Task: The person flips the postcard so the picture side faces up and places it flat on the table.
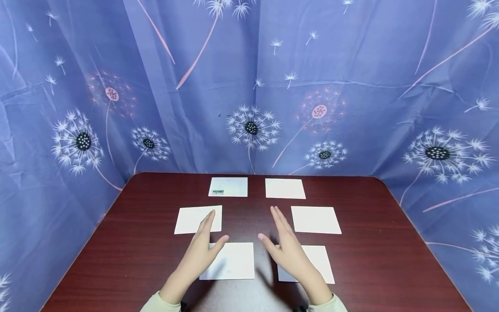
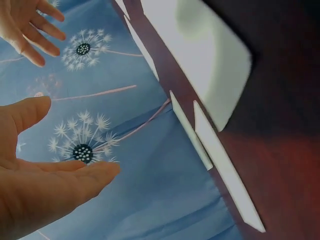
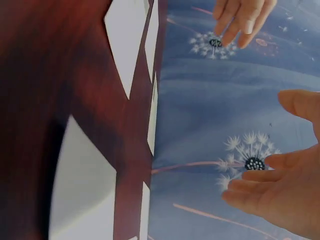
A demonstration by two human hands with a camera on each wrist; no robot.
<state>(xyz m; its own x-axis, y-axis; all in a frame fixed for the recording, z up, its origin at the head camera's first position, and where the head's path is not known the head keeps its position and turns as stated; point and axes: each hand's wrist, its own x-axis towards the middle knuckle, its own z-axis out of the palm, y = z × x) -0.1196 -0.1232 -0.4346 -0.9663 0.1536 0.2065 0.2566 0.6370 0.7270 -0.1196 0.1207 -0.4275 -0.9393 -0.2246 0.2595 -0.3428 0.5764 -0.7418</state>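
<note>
Over a dark-red wood-look table (image 1: pixel 374 260), the left hand (image 1: pixel 199 251) and right hand (image 1: pixel 290 253) are hovering empty, straight-fingered, thumbs spread; flat white rectangular paper-like cards (image 1: pixel 238 262) are lying below and beyond them, probably needing light edge contact.

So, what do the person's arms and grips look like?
Left grip and right grip: bare, no gloves or rings visible. Left sleeve and right sleeve: pale green, plain where seen. Small dark bits show beside both sleeves; too cut off to identify.
</note>
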